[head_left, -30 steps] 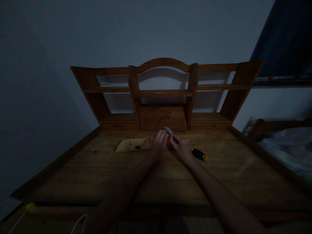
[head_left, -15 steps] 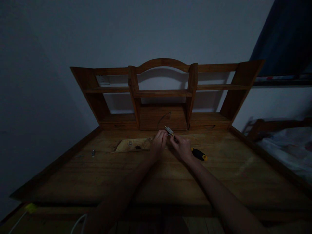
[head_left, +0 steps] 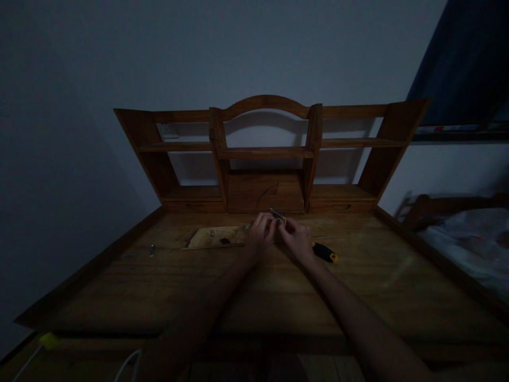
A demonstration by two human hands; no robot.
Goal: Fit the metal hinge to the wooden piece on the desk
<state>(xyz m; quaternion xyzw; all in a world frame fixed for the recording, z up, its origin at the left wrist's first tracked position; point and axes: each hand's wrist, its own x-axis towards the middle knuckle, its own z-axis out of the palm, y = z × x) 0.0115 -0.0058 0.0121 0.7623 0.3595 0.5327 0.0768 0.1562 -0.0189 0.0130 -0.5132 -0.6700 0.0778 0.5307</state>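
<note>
Metal glints between the fingertips: a small hinge (head_left: 277, 214), pale and flat, held just above the wooden counter (head_left: 254, 286) in front of the shelf unit (head_left: 265, 154). It looks thin from this angle, edge-on and tilted (the light is too dim to make out holes or whether it is folded). Left hand (head_left: 260, 235) is curled, fingers pinched together on the near end of the hinge. Right hand (head_left: 295, 238) mirrors it, fingertips closed on the same piece from the other side, so both hands meet knuckle to knuckle over it. Just behind the right hand lies a screwdriver (head_left: 325, 253) with a black and yellow handle, flat on the counter and untouched. Under the left hand a pale, rough wooden board (head_left: 214, 236) stretches off to the left. Further left, well apart from everything, a small screw (head_left: 151, 248) stands on the counter.
</note>
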